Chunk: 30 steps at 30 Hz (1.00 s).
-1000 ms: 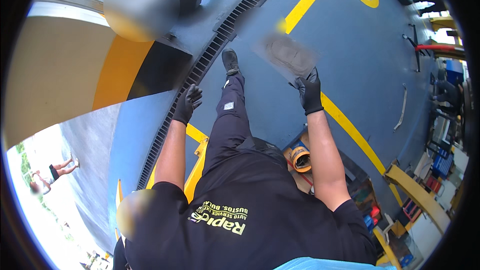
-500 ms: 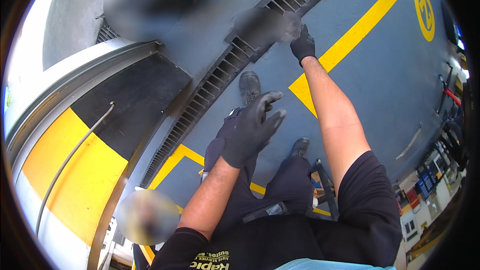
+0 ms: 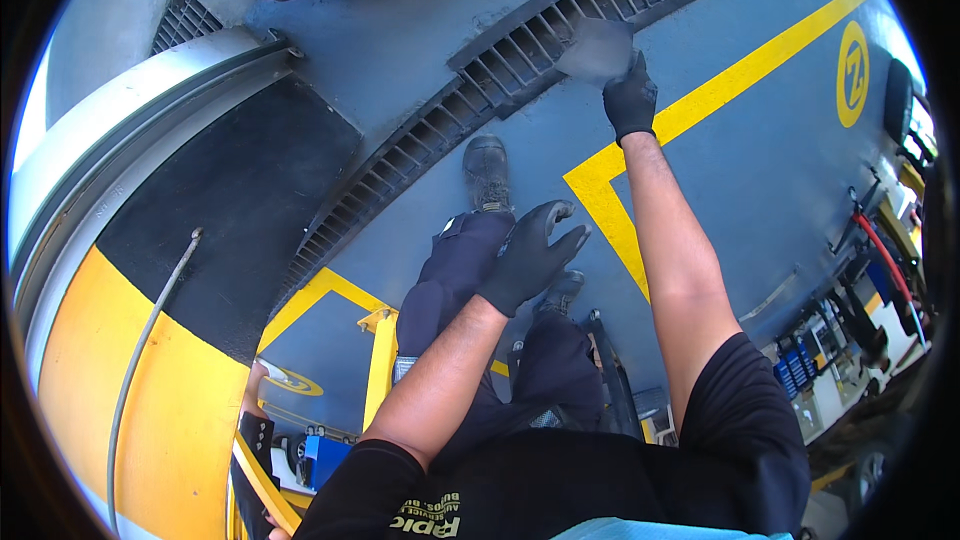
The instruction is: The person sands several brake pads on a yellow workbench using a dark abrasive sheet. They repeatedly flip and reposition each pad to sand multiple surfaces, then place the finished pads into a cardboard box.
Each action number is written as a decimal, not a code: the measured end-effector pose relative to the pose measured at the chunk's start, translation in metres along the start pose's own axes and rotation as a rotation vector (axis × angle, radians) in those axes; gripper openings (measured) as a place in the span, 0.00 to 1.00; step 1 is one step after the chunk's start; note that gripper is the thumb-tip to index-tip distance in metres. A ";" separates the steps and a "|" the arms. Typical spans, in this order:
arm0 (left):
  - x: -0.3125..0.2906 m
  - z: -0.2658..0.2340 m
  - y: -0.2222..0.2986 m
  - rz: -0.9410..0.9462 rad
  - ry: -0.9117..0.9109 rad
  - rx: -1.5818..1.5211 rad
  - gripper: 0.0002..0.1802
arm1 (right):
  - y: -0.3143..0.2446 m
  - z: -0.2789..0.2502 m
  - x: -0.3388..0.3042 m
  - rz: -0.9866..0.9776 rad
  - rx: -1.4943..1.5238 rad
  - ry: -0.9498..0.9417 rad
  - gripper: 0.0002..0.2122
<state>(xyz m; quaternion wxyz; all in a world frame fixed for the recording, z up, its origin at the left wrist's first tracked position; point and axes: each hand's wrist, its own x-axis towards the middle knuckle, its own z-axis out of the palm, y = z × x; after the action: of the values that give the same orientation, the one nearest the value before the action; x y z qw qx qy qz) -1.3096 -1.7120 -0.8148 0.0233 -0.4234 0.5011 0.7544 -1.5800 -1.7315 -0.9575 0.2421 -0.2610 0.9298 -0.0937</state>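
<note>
My left hand [image 3: 530, 258], in a black glove, hangs in front of my left thigh. Its thumb and fingers are apart and curved, with nothing between them. My right hand [image 3: 630, 105], also gloved in black, is stretched forward over the floor with fingers drawn in. At its fingertips is a smeared grey patch [image 3: 597, 48], which overlaps the drain grate [image 3: 525, 55]; its kind cannot be made out. My dark work boot [image 3: 486, 170] is on the floor beside the grate.
A black-and-yellow raised block [image 3: 165, 370] with a thin bent rod [image 3: 150, 340] stands left. Yellow lines [image 3: 720, 85] mark the blue-grey floor [image 3: 760, 190]. A red bar [image 3: 882, 248] and a tyre [image 3: 897, 100] are right. A blue box [image 3: 325, 457] and part of a person [image 3: 256, 440] are lower left.
The view has shifted, and the dark blurred shape beyond the grate no longer shows. My left hand has moved slightly right and down; my right arm remains stretched forward, fingers still drawn in.
</note>
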 end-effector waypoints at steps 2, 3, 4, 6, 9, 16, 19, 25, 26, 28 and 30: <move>0.004 -0.004 0.002 -0.029 -0.030 0.002 0.27 | 0.011 -0.016 0.008 -0.044 -0.057 0.087 0.30; 0.006 -0.004 0.001 -0.035 -0.027 -0.009 0.27 | 0.018 -0.029 0.016 -0.083 -0.096 0.136 0.29; 0.007 -0.005 0.002 -0.042 -0.024 -0.019 0.27 | 0.023 -0.043 0.025 -0.122 -0.133 0.184 0.28; 0.008 -0.009 0.002 -0.033 0.012 -0.011 0.27 | 0.024 -0.078 0.047 -0.153 -0.185 0.225 0.27; 0.015 -0.013 0.006 -0.037 0.037 0.018 0.27 | -0.005 -0.107 0.058 -0.120 -0.113 0.307 0.26; 0.030 -0.018 0.001 -0.051 0.018 0.097 0.27 | 0.004 0.018 0.053 -0.123 -0.059 0.152 0.25; 0.030 -0.019 0.000 -0.081 0.017 0.071 0.27 | 0.006 -0.025 0.060 -0.156 -0.148 0.202 0.24; 0.035 -0.016 0.012 -0.104 0.015 0.038 0.29 | 0.008 -0.044 0.106 -0.602 -0.232 0.795 0.21; 0.038 -0.018 0.010 -0.089 0.013 0.058 0.29 | 0.000 -0.011 0.099 -0.572 -0.185 0.647 0.21; 0.045 -0.014 0.007 -0.050 -0.028 0.081 0.29 | 0.031 0.074 0.086 -0.342 -0.288 0.047 0.15; 0.047 -0.022 0.007 -0.119 -0.009 0.100 0.29 | 0.033 0.124 0.055 -0.285 -0.454 -0.321 0.18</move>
<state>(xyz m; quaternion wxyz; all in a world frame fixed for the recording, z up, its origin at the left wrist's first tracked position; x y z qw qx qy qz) -1.3291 -1.7510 -0.8442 0.0914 -0.4475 0.5122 0.7274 -1.5737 -1.7389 -1.0968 0.3057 -0.4474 0.8310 0.1258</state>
